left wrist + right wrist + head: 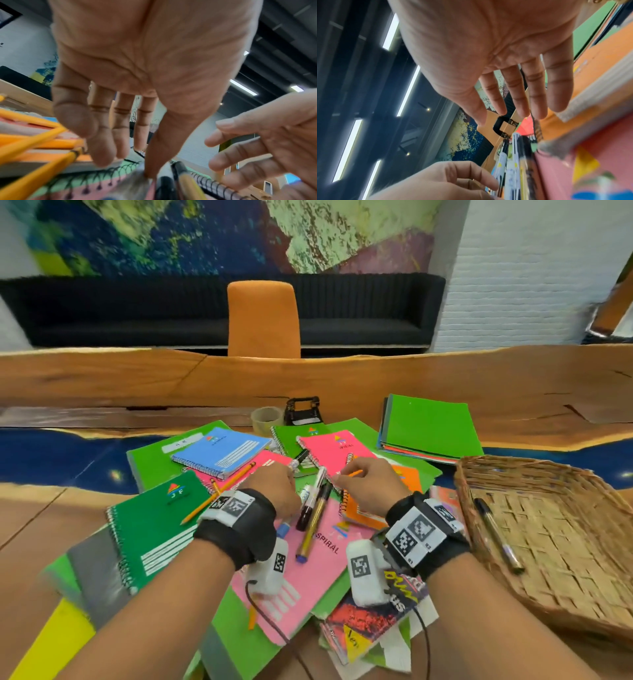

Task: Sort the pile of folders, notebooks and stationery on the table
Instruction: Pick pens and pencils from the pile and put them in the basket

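My left hand [274, 486] and my right hand [368, 486] hang just above the middle of the pile, close together but not touching, fingers straight and spread in both wrist views, holding nothing. Between them lies a cluster of pens and markers [313, 508] on a large pink spiral-bound notebook [308, 563]; the left wrist view shows my left thumb tip down at this cluster, though blur leaves actual contact uncertain. Just beyond the right fingertips a short orange pencil [352, 473] shows, and two long yellow pencils [222, 489] cross a dark green spiral notebook [154, 525] to the left. Step in hand, as I judge it: gathering the loose stationery, notebooks not yet sorted. At far right, a woven wicker tray [479, 474] holds a single dark pen [496, 534]; behind it, a squared stack of folders with a bright green cover [431, 422] lies apart from the pile. The next move calls for closing the fingers round the whole cluster without rolling pens off the notebook, then carrying them right to the tray.
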The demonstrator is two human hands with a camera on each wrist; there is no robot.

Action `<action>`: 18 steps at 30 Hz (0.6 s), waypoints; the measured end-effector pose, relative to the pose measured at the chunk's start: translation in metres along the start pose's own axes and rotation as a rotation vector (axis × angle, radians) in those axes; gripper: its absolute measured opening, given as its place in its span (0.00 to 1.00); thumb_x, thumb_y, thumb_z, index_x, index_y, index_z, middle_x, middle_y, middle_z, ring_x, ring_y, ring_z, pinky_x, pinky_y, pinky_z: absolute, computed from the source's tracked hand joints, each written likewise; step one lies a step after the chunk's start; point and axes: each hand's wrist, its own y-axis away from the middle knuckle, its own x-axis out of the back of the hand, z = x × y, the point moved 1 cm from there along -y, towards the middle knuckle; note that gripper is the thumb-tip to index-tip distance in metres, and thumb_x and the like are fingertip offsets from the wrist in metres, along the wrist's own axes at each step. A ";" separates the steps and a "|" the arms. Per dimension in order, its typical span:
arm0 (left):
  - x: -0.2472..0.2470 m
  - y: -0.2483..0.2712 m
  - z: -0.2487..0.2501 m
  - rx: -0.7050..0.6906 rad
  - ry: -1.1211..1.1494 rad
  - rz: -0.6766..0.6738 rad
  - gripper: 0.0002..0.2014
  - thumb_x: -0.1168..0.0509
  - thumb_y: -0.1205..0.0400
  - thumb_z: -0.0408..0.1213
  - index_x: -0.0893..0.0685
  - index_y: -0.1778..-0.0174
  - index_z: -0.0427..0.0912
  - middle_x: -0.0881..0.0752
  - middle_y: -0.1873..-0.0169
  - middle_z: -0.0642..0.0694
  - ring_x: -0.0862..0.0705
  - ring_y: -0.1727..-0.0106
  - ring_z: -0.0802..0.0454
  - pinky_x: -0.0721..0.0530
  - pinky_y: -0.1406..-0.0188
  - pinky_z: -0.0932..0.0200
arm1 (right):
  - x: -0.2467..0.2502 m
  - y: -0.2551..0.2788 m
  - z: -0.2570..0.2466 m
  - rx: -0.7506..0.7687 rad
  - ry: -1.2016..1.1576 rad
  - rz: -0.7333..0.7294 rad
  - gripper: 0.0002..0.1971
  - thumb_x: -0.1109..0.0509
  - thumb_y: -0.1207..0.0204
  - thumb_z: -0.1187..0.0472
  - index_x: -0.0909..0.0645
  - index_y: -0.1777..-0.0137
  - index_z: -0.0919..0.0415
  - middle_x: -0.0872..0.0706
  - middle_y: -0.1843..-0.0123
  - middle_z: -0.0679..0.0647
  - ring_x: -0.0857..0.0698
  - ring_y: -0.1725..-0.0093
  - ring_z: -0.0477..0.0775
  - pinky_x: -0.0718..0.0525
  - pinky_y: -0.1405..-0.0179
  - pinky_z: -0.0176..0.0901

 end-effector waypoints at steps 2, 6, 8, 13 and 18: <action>-0.003 0.005 -0.002 0.017 -0.029 -0.046 0.12 0.25 0.29 0.34 0.15 0.51 0.44 0.14 0.52 0.45 0.16 0.51 0.46 0.18 0.60 0.58 | -0.006 0.001 -0.001 0.015 0.032 -0.012 0.08 0.25 0.26 0.50 0.16 0.59 0.54 0.18 0.60 0.49 0.20 0.63 0.53 0.24 0.60 0.43; -0.005 0.011 -0.003 0.024 -0.001 -0.040 0.12 0.22 0.30 0.36 0.11 0.51 0.41 0.12 0.53 0.44 0.14 0.52 0.46 0.16 0.58 0.57 | -0.009 0.004 -0.007 0.045 0.087 0.015 0.08 0.25 0.25 0.50 0.18 0.61 0.52 0.18 0.55 0.51 0.18 0.53 0.54 0.27 0.57 0.41; -0.001 0.011 -0.006 0.032 0.083 0.019 0.08 0.24 0.27 0.36 0.10 0.54 0.39 0.10 0.56 0.43 0.13 0.54 0.46 0.15 0.59 0.55 | -0.008 0.007 -0.011 0.062 0.078 0.041 0.09 0.25 0.25 0.48 0.17 0.59 0.53 0.16 0.58 0.51 0.17 0.55 0.55 0.26 0.58 0.40; 0.014 0.029 0.008 0.040 1.010 0.132 0.14 0.26 0.22 0.29 0.22 0.45 0.40 0.11 0.59 0.33 0.13 0.66 0.45 0.12 0.65 0.54 | -0.001 0.031 -0.028 0.156 -0.056 0.067 0.09 0.23 0.26 0.51 0.19 0.56 0.53 0.16 0.64 0.50 0.18 0.67 0.49 0.23 0.65 0.43; -0.005 0.055 0.036 -0.065 1.392 0.134 0.08 0.27 0.21 0.30 0.21 0.57 0.37 0.12 0.66 0.39 0.12 0.67 0.47 0.10 0.67 0.58 | 0.004 0.067 -0.027 0.244 -0.174 0.083 0.10 0.26 0.25 0.61 0.24 0.58 0.47 0.13 0.61 0.56 0.12 0.67 0.65 0.13 0.75 0.65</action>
